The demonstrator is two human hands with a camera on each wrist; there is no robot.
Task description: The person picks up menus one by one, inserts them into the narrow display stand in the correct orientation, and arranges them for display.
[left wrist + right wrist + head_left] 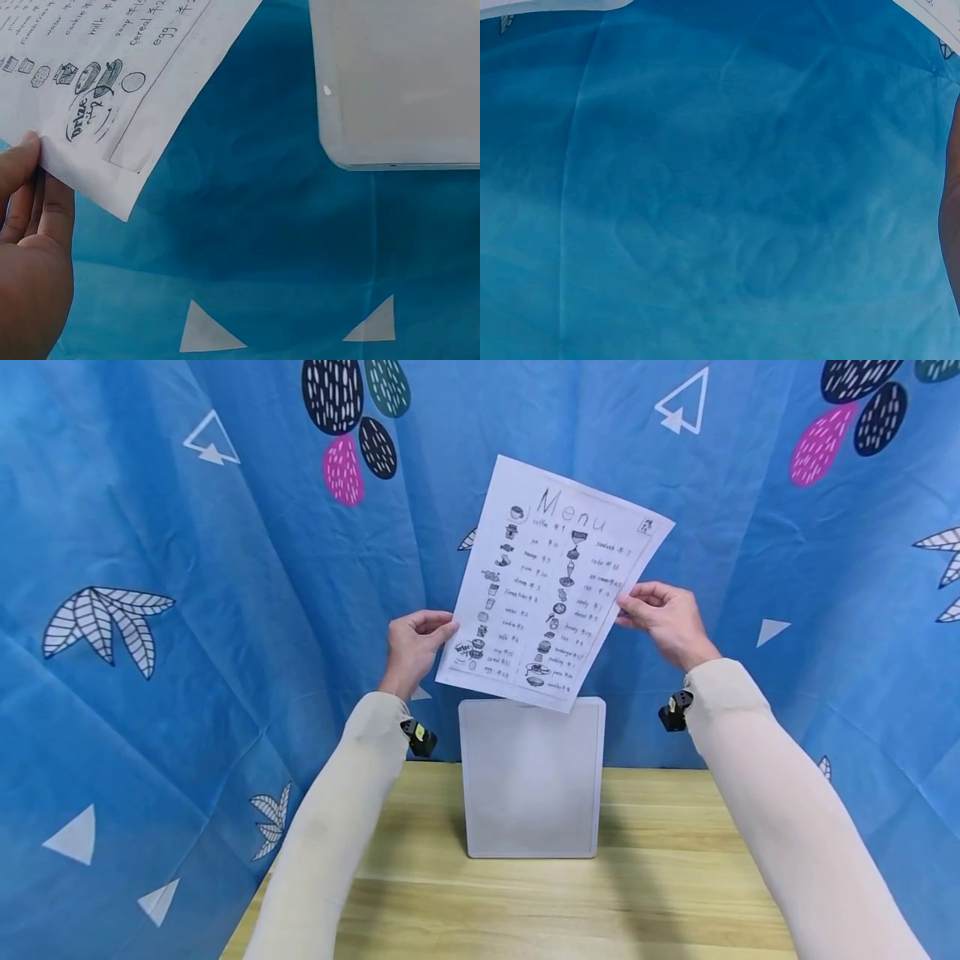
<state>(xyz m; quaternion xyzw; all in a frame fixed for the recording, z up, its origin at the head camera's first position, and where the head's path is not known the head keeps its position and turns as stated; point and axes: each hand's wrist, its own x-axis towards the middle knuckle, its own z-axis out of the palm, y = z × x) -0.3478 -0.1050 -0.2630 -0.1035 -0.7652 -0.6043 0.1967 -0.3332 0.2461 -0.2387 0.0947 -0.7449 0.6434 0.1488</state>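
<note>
A white paper menu (pixel 528 602), handwritten with small food drawings and prices, is held up tilted in the head view. My left hand (pixel 414 647) pinches its left edge near the lower corner; the left wrist view shows the thumb on the printed face and the fingers behind the sheet. On the other side, my right hand (pixel 667 620) pinches the right edge about midway down. Just below the menu stands a whitish upright panel (pixel 532 785) with rounded corners and a raised rim. In the right wrist view only a sliver of the hand (pixel 951 217) shows.
A pale wood-grain table (pixel 555 902) lies under the panel. Blue patterned curtain (pixel 247 568) hangs behind and at both sides. A small black device sits at each cuff, the left one (pixel 418 737) and the right one (pixel 675 711).
</note>
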